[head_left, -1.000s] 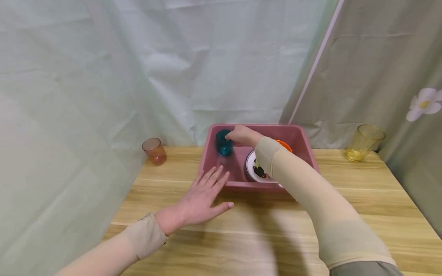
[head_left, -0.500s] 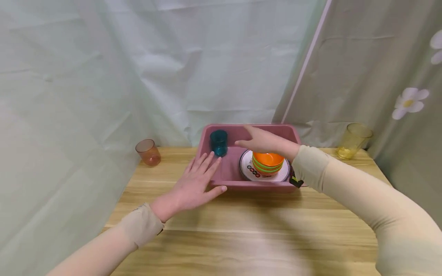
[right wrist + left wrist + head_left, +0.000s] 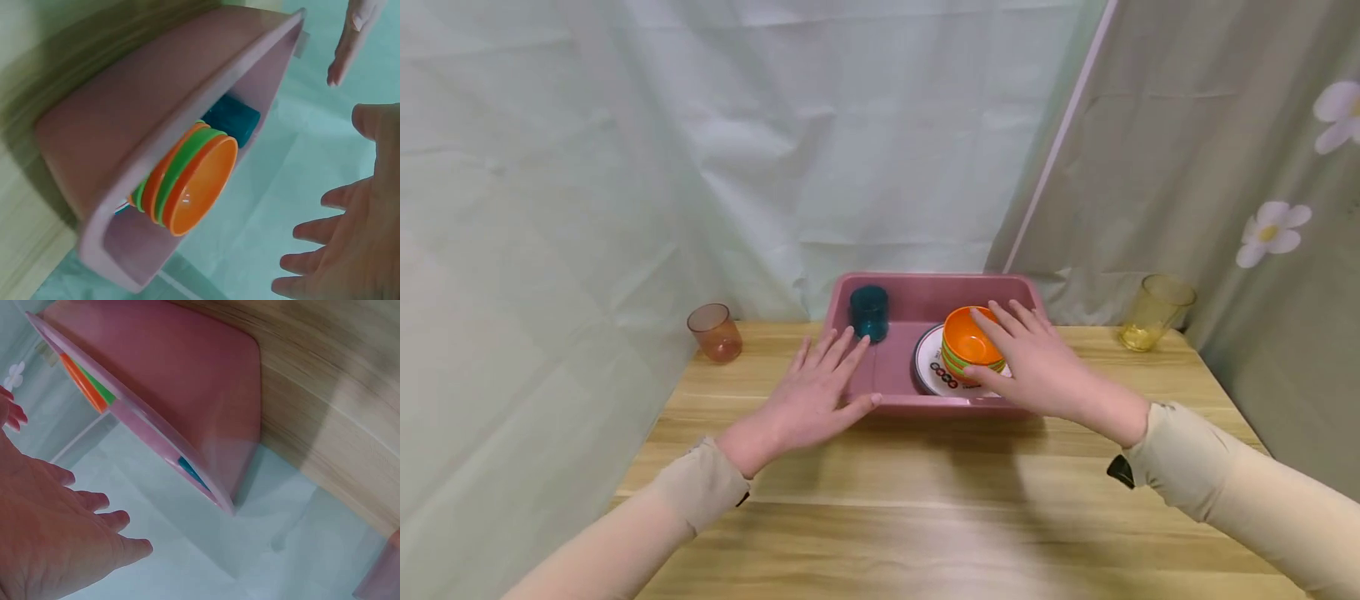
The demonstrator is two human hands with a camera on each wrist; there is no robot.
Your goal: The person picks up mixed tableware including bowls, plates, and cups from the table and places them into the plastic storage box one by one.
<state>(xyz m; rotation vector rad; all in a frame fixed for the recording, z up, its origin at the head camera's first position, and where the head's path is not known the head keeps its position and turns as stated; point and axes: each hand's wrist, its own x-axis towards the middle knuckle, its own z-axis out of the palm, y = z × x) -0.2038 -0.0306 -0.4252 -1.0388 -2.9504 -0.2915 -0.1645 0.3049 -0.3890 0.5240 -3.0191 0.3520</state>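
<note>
A pink plastic basin [image 3: 880,407] stands on the wooden table. Inside it, a teal cup [image 3: 869,315] is at the back left, and a stack of orange and green bowls [image 3: 967,335] sits on white plates [image 3: 928,354] at the right. My left hand [image 3: 808,398] hovers with spread fingers by the basin's front left, holding nothing. My right hand [image 3: 1037,367] is spread above the front right of the basin, beside the bowls in the head view and hiding part of them. In the right wrist view its fingers [image 3: 315,229] are apart from the bowls.
A reddish clear cup [image 3: 716,333] stands on the table [image 3: 880,517] to the left of the basin. To the right is a yellow clear cup [image 3: 1156,312]. A pale curtain [image 3: 880,150] hangs right behind the basin and along both sides.
My right hand has left the teal cup, which stays in the basin's back left, and has moved right and toward me, past the bowls. My left hand has barely moved.
</note>
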